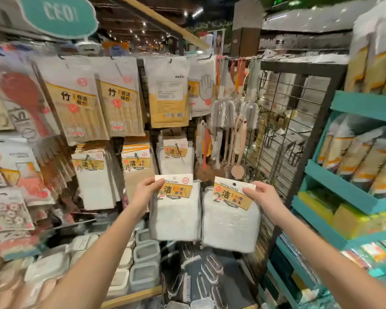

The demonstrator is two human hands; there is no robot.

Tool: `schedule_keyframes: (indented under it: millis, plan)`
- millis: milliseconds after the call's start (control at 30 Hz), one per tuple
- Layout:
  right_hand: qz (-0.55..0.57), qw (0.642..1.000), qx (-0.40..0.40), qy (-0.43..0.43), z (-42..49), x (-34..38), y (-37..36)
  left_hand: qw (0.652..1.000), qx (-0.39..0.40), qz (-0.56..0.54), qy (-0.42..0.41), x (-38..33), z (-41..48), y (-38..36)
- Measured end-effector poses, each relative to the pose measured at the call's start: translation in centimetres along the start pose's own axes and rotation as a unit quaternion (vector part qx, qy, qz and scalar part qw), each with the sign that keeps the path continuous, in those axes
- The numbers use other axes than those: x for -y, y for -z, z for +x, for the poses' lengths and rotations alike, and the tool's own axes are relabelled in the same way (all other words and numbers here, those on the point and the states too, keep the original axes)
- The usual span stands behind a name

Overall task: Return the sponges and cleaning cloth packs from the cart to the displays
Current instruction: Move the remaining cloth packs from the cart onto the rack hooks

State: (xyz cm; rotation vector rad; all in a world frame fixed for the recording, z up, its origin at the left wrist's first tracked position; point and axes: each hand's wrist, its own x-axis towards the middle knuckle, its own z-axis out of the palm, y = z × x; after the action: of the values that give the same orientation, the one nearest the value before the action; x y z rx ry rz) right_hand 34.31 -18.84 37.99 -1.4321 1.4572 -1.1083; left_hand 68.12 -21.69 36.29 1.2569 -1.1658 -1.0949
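Left hand: my left hand (145,192) pinches the upper left corner of the left cloth pack (175,216) — thumb on the printed card, fingers curled behind it.
Right hand: my right hand (263,195) pinches the upper right corner of the right cloth pack (231,226) the same way, thumb across the card's front.
Where the packs are: I hold both up in the air side by side, edges nearly touching, in front of the hook display; the right one hangs slightly tilted.
Display above: hanging cloth packs (176,152) with the same yellow label sit on a hook directly above the left pack.
Beside them: long-handled brushes (230,134) hang to the right, next to a wire grid (303,67).
Right side: a teal shelf (366,105) carries wrapped packs — yellow sponges (348,219) lie on a lower tier.
Below: lidded containers (144,253) are stacked beneath the left pack.
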Motion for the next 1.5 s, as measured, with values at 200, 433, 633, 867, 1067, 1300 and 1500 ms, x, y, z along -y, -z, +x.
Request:
schedule_keyframes:
  millis: [200, 433, 633, 867, 1067, 1300, 1500]
  plan:
    - [0.002, 1.0, 0.015, 0.003, 5.4, -0.6, 0.1, 1.0, -0.011, -0.016, 0.004, 0.3, 6.2, -1.4]
    - [-0.011, 0.998, 0.059, 0.011, 11.8, -1.6, 1.0, 0.998, -0.057, -0.021, -0.005, 0.5, 13.5, -4.1]
    - [0.006, 0.997, 0.078, 0.018, 16.2, -2.4, 0.7, 0.992, -0.109, -0.045, 0.043, 2.3, 17.9, -4.5]
    - [0.039, 0.995, 0.097, 0.005, 18.4, -3.6, -0.4, 0.986, -0.16, 0.02, 0.038, 4.4, 21.5, -5.4]
    - [0.035, 0.995, 0.089, 0.004, 20.3, -4.0, -1.0, 0.951, -0.243, 0.187, 0.034, 3.8, 25.0, -5.8]
    - [0.035, 0.993, 0.116, 0.003, 22.0, -1.9, -4.2, 0.928, -0.223, 0.286, 0.082, 1.8, 28.6, -4.8]
    - [0.042, 0.988, 0.149, 0.016, 23.7, 0.1, -9.4, 0.92, -0.215, 0.317, -0.079, 0.2, 26.5, -3.7]
